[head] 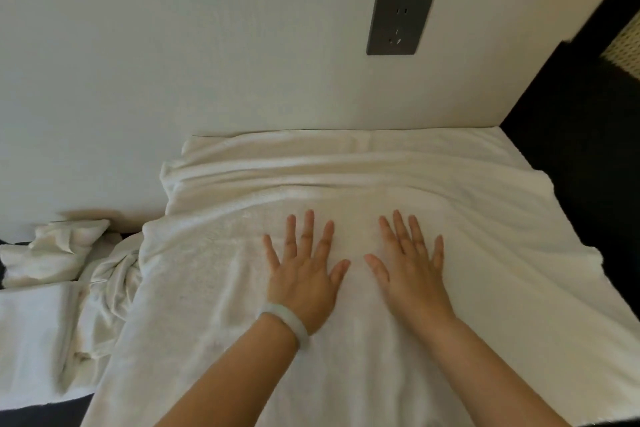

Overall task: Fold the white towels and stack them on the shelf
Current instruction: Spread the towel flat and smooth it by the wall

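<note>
A large white towel (pixel 485 218) of soft, nubby terry lies spread out, broadly rectangular, its near half fairly smooth and its far half gathered into long shallow ridges running side to side. Its far edge meets the foot of the wall (pixel 173 45), and its right edge drapes over the side of whatever carries it.

The left grip (pixel 304 274) and the right grip (pixel 412 270) are bare hands, both released, lying palm down on the middle of the towel with straight, fanned fingers. They sit just beside each other, thumbs pointing inward and apart. They press flat and clasp no cloth. A smooth, pale, rounded bangle (pixel 287 326) circles the left wrist.

To the left, a heap of crumpled white towels (pixel 59 253) lies twisted and bunched, touching the spread towel's left edge.

The support beneath is hidden by cloth; only a dark strip (pixel 52 412) shows at the lower left. The wall is plain and off-white, with a dark grey rectangular socket plate (pixel 400 22). A black panel (pixel 588 149) closes the right side.
</note>
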{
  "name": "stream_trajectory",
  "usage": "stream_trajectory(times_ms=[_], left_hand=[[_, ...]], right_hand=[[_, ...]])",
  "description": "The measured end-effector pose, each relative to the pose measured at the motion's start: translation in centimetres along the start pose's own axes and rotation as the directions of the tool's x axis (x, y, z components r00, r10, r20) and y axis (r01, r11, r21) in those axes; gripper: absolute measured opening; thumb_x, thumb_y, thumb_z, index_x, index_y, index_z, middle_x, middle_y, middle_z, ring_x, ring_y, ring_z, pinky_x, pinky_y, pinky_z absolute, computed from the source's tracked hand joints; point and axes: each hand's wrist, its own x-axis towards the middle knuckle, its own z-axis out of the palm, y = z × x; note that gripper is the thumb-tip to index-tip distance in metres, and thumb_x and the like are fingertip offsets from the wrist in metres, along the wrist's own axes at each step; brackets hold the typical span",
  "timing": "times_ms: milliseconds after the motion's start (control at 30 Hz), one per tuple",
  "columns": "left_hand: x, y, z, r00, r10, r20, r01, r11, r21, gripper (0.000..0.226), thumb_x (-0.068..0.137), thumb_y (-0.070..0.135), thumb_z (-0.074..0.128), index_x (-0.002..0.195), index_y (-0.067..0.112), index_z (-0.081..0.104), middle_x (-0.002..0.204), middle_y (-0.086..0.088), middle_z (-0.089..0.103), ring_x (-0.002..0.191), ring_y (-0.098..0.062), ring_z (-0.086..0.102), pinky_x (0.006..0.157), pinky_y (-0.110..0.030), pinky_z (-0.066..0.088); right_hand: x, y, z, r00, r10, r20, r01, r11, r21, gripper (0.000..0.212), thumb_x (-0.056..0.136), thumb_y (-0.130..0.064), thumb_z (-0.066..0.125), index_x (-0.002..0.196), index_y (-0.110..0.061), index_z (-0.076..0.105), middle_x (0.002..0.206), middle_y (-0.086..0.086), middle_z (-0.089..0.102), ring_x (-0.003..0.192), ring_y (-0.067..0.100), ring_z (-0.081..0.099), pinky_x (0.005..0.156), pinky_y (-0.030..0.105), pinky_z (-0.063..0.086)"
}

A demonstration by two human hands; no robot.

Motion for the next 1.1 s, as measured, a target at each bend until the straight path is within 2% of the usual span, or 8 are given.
stream_trajectory(times_ms=[100,300,500,633,733,800,967,1100], left_hand=[[-3.9,0.3,1.8,0.995,0.096,0.039,-0.099,0.993,0.069,0.065,0.089,0.068,-0.008,0.148,0.044,-0.021,0.158,0.006,-0.029,0.146,-0.024,-0.026,0.114,-0.06,-0.017],[-4.1,0.7,0.9,0.997,0.07,0.043,-0.074,0.994,0.077,0.07,0.082,0.062,-0.014,0.148,0.04,-0.022,0.158,0.008,-0.029,0.144,-0.021,-0.03,0.115,-0.056,-0.019],[-1.8,10.4,2.0,0.977,0.214,-0.01,-0.213,0.974,0.071,0.069,0.09,0.057,-0.01,0.154,0.029,-0.014,0.158,0.003,-0.028,0.145,-0.02,-0.027,0.118,-0.048,-0.017],[0.0,13.4,3.8,0.976,0.215,0.021,-0.216,0.974,0.069,0.062,0.099,0.055,0.006,0.153,0.034,-0.016,0.16,0.004,-0.024,0.146,-0.017,-0.026,0.118,-0.051,-0.014],[-0.1,13.0,4.5,0.976,0.219,0.001,-0.218,0.972,0.083,0.066,0.088,0.059,-0.011,0.148,0.036,-0.023,0.158,0.008,-0.026,0.142,-0.014,-0.03,0.118,-0.048,-0.017],[-0.2,13.0,4.4,0.975,0.22,-0.007,-0.219,0.973,0.068,0.067,0.083,0.06,-0.015,0.145,0.037,-0.024,0.157,0.01,-0.025,0.141,-0.014,-0.031,0.117,-0.046,-0.018],[-0.3,12.9,4.4,0.977,0.212,-0.017,-0.211,0.976,0.057,0.066,0.083,0.06,-0.016,0.143,0.038,-0.028,0.156,0.011,-0.029,0.14,-0.012,-0.033,0.117,-0.045,-0.019],[-0.2,12.8,4.5,0.977,0.213,-0.015,-0.212,0.975,0.064,0.066,0.083,0.061,-0.016,0.143,0.038,-0.03,0.154,0.012,-0.033,0.138,-0.012,-0.037,0.117,-0.045,-0.02]], right_hand=[[-4.6,2.4,0.7,0.995,-0.084,0.046,0.088,0.991,-0.099,0.074,0.095,-0.062,0.012,0.157,-0.024,0.02,0.164,-0.002,0.009,0.153,0.02,0.01,0.123,0.048,0.001],[-3.1,13.3,-4.0,0.987,0.095,0.127,-0.081,0.991,-0.104,0.069,0.1,-0.057,0.017,0.157,-0.028,-0.008,0.166,-0.007,-0.014,0.15,0.004,-0.013,0.113,0.016,-0.019],[-5.8,12.4,-3.4,0.962,-0.186,0.198,0.197,0.98,-0.036,0.065,0.105,-0.052,0.024,0.158,-0.029,-0.005,0.163,-0.012,-0.017,0.147,0.0,-0.02,0.117,0.023,-0.019],[-7.5,18.2,-5.6,0.985,0.149,0.087,-0.143,0.987,-0.071,0.062,0.106,-0.047,0.03,0.16,-0.029,0.005,0.166,-0.009,-0.004,0.153,0.012,-0.003,0.124,0.035,0.001],[-7.5,22.0,-8.1,0.917,0.396,-0.059,-0.389,0.916,0.101,0.035,0.104,-0.029,0.043,0.133,-0.013,0.052,0.132,0.006,0.057,0.128,0.031,0.049,0.092,0.038,0.043],[-6.4,23.3,-9.3,0.885,0.414,-0.214,-0.392,0.909,0.138,0.015,0.101,-0.019,0.049,0.105,-0.009,0.06,0.099,0.006,0.061,0.103,0.032,0.058,0.07,0.036,0.039],[-2.1,24.6,-11.2,0.849,0.514,-0.124,-0.512,0.858,0.047,0.026,0.101,-0.023,0.055,0.118,-0.004,0.057,0.12,0.016,0.06,0.106,0.035,0.059,0.074,0.035,0.041],[-0.5,24.6,-11.1,0.874,0.471,-0.119,-0.476,0.879,-0.017,0.02,0.098,-0.017,0.059,0.113,-0.008,0.049,0.111,0.016,0.061,0.092,0.034,0.061,0.066,0.035,0.04]])
